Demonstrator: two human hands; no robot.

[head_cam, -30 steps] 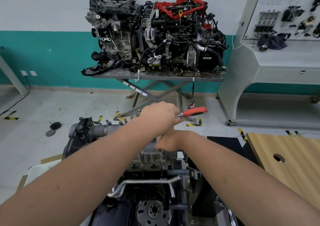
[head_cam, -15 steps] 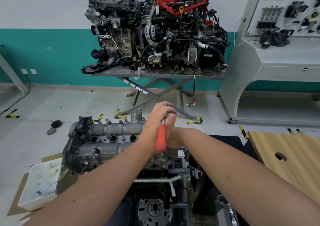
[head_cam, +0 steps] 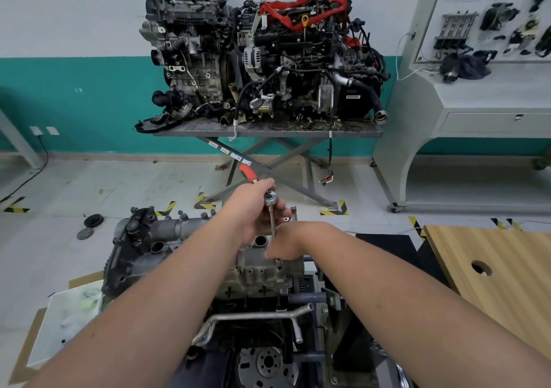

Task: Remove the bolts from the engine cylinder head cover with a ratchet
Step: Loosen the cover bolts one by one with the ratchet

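While the person leans over the engine in the lower centre of the frame, the scene reads like this:

Left hand [head_cam: 253,209]: fingers curled round the ratchet [head_cam: 269,198] just below its red handle [head_cam: 248,172], which sticks up and away toward the upper left. I judge that grip is there to swing the handle.

Right hand [head_cam: 284,243]: lying low against the extension bar [head_cam: 272,222] where it meets the cover. It seems to steady the bar over the bolt, but its fingers are turned away from me, so I cannot tell whether they grip or only rest.

Extension bar: nearly upright, running from the ratchet head down to the right end of the cover. The long reach probably keeps the handle clear of the casting.

Head cover [head_cam: 262,268]: grey metal, lying left to right across the engine, with round openings along its top.

Bolts: one [head_cam: 278,264] stands near the front edge just below the right hand. The one being worked is hidden by the hand.

Surroundings: a white tray [head_cam: 68,322] at lower left, close enough to take loose parts, and a wooden bench [head_cam: 492,268] at right.
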